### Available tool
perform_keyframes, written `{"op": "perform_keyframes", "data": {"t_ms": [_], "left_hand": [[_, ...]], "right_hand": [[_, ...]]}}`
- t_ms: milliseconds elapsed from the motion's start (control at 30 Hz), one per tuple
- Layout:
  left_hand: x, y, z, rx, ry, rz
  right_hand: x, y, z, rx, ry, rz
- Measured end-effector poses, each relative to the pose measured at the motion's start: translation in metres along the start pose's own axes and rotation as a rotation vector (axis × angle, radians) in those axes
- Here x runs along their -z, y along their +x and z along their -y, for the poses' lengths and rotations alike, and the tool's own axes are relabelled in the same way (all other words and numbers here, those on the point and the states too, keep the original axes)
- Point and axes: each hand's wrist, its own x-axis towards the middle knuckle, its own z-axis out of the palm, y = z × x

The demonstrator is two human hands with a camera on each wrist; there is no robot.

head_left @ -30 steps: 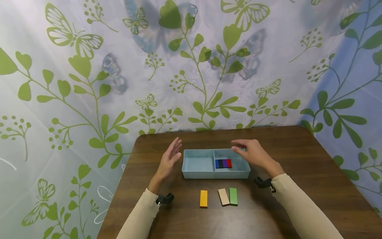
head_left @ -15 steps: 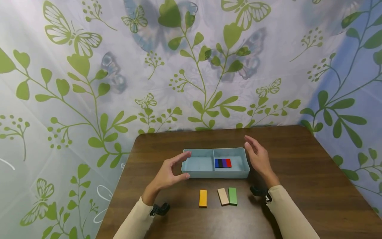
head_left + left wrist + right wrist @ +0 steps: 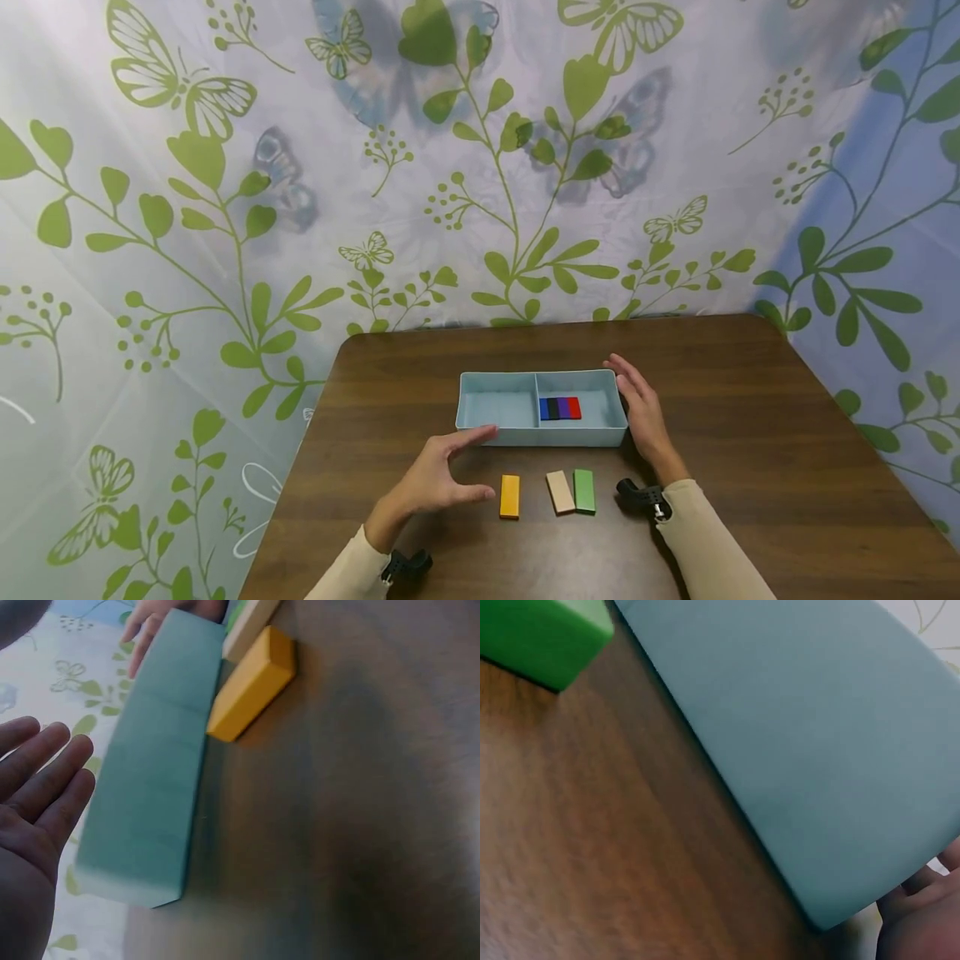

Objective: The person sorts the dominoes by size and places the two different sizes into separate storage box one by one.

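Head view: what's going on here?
A person is working at a pale blue two-compartment tray on a brown wood-grain table. The left hand is beside a yellow-orange rectangular block, not holding it; the right hand is at the tray's right end, contact unclear. A row of blue, black, purple and red blocks sits in the right compartment, beside the divider. The yellow-orange block, a beige rectangular block and a green rectangular block lie in front of the tray.

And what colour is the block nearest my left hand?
That block is yellow-orange, seen best in the left wrist view.
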Motion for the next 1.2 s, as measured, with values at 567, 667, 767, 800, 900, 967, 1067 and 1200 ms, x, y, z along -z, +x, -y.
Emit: {"op": "perform_keyframes", "data": {"t_ms": [567, 667, 767, 800, 900, 967, 1067, 1200], "left_hand": [[-0.027, -0.014, 0.011, 0.173, 0.014, 0.075], [-0.03, -0.016, 0.014, 0.181, 0.026, 0.082], [-0.034, -0.017, 0.016, 0.19, 0.041, 0.091], [-0.035, -0.017, 0.016, 0.192, 0.043, 0.093], [-0.039, -0.018, 0.016, 0.187, 0.057, 0.094], [-0.04, -0.018, 0.016, 0.177, 0.07, 0.09], [-0.041, -0.018, 0.016, 0.175, 0.075, 0.087], [-0.042, -0.018, 0.015, 0.181, 0.084, 0.084]], "right_hand": [[0.001, 0.0, -0.006, -0.025, -0.016, 0.059], [0.001, 0.0, -0.006, -0.038, -0.021, 0.062], [0.001, -0.001, -0.007, -0.05, -0.02, 0.063], [0.001, -0.001, -0.007, -0.052, -0.019, 0.064], [0.001, -0.001, -0.008, -0.05, -0.013, 0.062], [0.002, -0.001, -0.008, -0.053, -0.011, 0.061], [0.003, -0.001, -0.008, -0.057, -0.002, 0.061], [0.003, -0.002, -0.008, -0.066, 0.003, 0.06]]}}
